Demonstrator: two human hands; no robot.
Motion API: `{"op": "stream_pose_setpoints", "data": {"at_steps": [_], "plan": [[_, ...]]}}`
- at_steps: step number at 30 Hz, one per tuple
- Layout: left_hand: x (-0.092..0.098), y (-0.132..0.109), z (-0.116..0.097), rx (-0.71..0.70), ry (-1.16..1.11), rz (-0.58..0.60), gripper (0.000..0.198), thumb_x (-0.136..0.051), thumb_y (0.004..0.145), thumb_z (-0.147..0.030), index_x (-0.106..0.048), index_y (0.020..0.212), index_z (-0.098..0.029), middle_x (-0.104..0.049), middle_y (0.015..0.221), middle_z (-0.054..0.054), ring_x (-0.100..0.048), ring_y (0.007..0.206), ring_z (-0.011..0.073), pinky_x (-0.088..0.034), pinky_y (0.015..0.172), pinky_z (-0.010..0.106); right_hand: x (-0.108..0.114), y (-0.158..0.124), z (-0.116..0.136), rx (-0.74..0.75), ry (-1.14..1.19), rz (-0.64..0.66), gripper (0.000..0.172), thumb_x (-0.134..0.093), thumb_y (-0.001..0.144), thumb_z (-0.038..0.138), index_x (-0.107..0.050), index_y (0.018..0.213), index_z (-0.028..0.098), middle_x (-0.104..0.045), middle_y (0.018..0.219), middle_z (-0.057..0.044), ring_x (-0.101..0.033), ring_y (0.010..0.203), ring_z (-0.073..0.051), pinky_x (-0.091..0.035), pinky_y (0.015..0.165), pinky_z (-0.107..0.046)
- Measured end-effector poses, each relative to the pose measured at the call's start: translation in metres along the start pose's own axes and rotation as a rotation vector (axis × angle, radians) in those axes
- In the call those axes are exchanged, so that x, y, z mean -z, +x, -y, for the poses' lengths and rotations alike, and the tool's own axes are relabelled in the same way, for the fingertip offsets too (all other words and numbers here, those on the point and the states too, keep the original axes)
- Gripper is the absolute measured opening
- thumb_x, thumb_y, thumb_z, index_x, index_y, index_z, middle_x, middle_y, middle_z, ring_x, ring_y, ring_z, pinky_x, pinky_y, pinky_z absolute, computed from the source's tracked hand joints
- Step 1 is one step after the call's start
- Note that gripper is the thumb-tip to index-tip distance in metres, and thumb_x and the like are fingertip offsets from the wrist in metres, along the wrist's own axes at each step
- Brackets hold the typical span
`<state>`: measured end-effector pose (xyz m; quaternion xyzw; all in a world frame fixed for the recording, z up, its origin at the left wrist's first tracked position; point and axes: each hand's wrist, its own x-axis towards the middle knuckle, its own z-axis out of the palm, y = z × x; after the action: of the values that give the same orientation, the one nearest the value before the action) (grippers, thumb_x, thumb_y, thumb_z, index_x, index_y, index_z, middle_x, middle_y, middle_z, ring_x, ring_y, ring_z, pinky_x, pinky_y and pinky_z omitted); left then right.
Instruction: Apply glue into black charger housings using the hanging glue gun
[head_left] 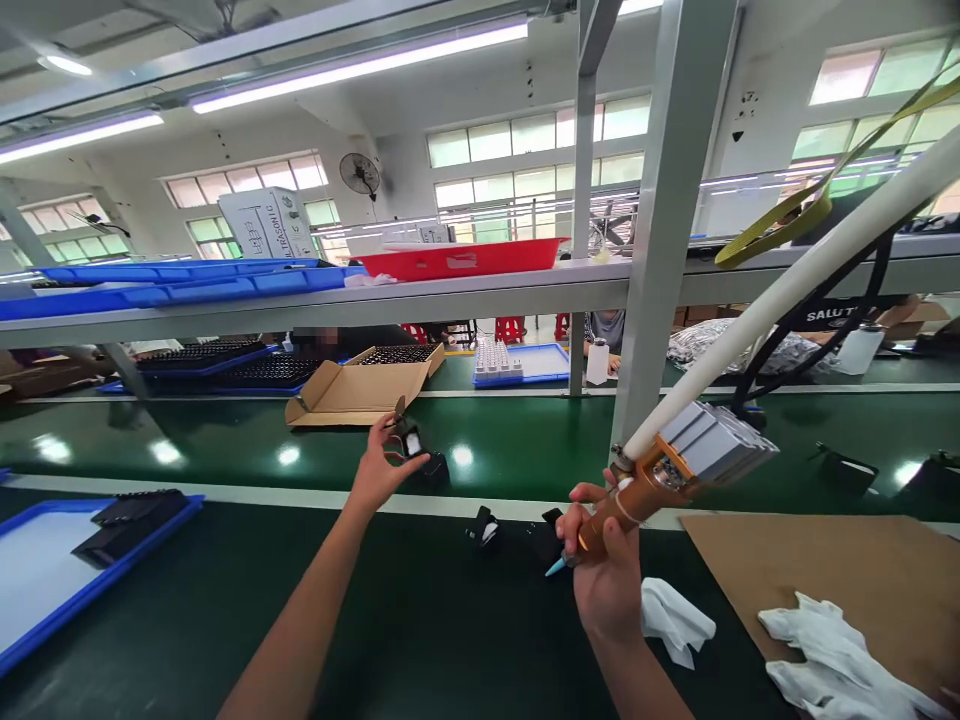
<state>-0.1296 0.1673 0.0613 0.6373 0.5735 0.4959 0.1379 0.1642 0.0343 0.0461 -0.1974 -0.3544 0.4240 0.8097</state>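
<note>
My left hand reaches over the green conveyor belt, thumb and fingers closed on a small black part with a pale, shiny face. Just behind the thumb, another black piece rests on the belt. My right hand is wrapped round an orange dispensing gun, whose thin blue nozzle points down to the left. Close to that nozzle lies a black piece, partly hidden by my fingers. A second small black piece with a white patch sits to its left on the dark worktop.
A blue-rimmed tray with black parts stands at left. On the right are a crumpled white cloth, brown cardboard and white gloves. A grey post and white hose rise ahead. An open carton stands beyond.
</note>
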Motion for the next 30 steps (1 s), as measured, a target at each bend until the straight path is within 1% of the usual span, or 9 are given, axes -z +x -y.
{"op": "stream_pose_setpoints", "data": {"at_steps": [3,6,10,13,16,18,22,26,30], "plan": [[0.002,-0.055,-0.046,-0.093,-0.009,0.296,0.092,-0.078,0.066,-0.041,-0.026,0.141,-0.031,-0.054,0.127,0.009,-0.062,0.089,0.0198,-0.050,0.084,0.035,0.001,0.002,0.001,0.007,0.000,-0.014,0.018,-0.054,0.085,0.039,-0.052,0.098,0.027,-0.057,0.093,0.001,-0.048,0.050,-0.007,-0.043,0.059,-0.030],[-0.009,-0.108,-0.072,-0.106,-0.018,0.619,0.090,-0.078,0.066,-0.037,-0.027,0.141,-0.032,-0.055,0.127,0.008,-0.060,0.083,0.0164,-0.048,0.085,0.035,0.002,0.005,0.003,0.027,-0.008,-0.019,0.019,-0.055,0.085,0.039,-0.051,0.099,0.027,-0.056,0.092,0.002,-0.046,0.049,-0.007,-0.042,0.058,-0.030],[-0.038,-0.157,-0.069,-0.115,-0.055,1.007,0.098,-0.078,0.061,-0.024,-0.025,0.143,-0.032,-0.058,0.124,0.005,-0.058,0.082,0.0155,-0.050,0.077,0.030,0.003,0.008,0.004,0.037,-0.015,-0.012,0.025,-0.054,0.084,0.037,-0.049,0.107,0.028,-0.056,0.088,0.003,-0.045,0.048,-0.007,-0.042,0.057,-0.029],[-0.054,-0.174,-0.058,-0.088,-0.085,1.127,0.097,-0.070,0.061,-0.014,-0.024,0.145,-0.031,-0.056,0.128,0.006,-0.060,0.088,0.0171,-0.049,0.082,0.032,0.003,0.007,0.004,0.030,-0.010,0.001,0.027,-0.054,0.084,0.036,-0.049,0.110,0.029,-0.055,0.087,0.003,-0.045,0.048,-0.006,-0.043,0.058,-0.029],[-0.059,-0.182,-0.059,-0.112,-0.160,1.133,0.096,-0.065,0.065,-0.010,-0.019,0.147,-0.030,-0.049,0.138,0.008,-0.054,0.115,0.0221,-0.039,0.102,0.038,0.003,0.005,0.004,0.036,-0.004,0.013,0.027,-0.053,0.085,0.035,-0.048,0.112,0.030,-0.055,0.089,0.003,-0.046,0.048,-0.006,-0.043,0.058,-0.028],[-0.061,-0.187,-0.065,-0.147,-0.181,1.068,0.096,-0.070,0.068,-0.017,-0.019,0.148,-0.028,-0.046,0.141,0.009,-0.046,0.126,0.0242,-0.033,0.108,0.041,0.003,0.005,0.004,0.036,-0.003,0.014,0.028,-0.053,0.085,0.034,-0.048,0.112,0.030,-0.056,0.089,0.003,-0.046,0.049,-0.006,-0.043,0.058,-0.028],[-0.071,-0.196,-0.078,-0.118,-0.149,0.883,0.082,-0.074,0.072,-0.039,-0.033,0.142,-0.029,-0.058,0.128,0.006,-0.054,0.115,0.0235,-0.040,0.102,0.040,0.004,0.005,0.004,0.027,-0.008,0.004,0.029,-0.054,0.084,0.034,-0.048,0.112,0.029,-0.056,0.089,0.003,-0.046,0.048,-0.007,-0.043,0.058,-0.029],[-0.077,-0.197,-0.072,-0.015,-0.303,0.769,0.052,-0.062,0.083,-0.036,-0.046,0.132,-0.027,-0.062,0.122,0.005,-0.060,0.099,0.0184,-0.049,0.086,0.033,0.004,0.006,0.004,0.025,0.008,0.009,0.025,-0.056,0.081,0.031,-0.050,0.105,0.027,-0.053,0.081,0.005,-0.046,0.047,-0.007,-0.043,0.058,-0.029],[-0.080,-0.200,-0.061,0.121,-0.467,0.666,0.027,-0.058,0.086,-0.033,-0.059,0.111,-0.021,-0.067,0.111,0.006,-0.063,0.090,0.0169,-0.051,0.075,0.028,0.001,0.004,0.005,0.021,0.000,0.023,0.027,-0.055,0.082,0.035,-0.049,0.107,0.026,-0.053,0.083,0.004,-0.045,0.046,-0.008,-0.041,0.058,-0.031]]}}
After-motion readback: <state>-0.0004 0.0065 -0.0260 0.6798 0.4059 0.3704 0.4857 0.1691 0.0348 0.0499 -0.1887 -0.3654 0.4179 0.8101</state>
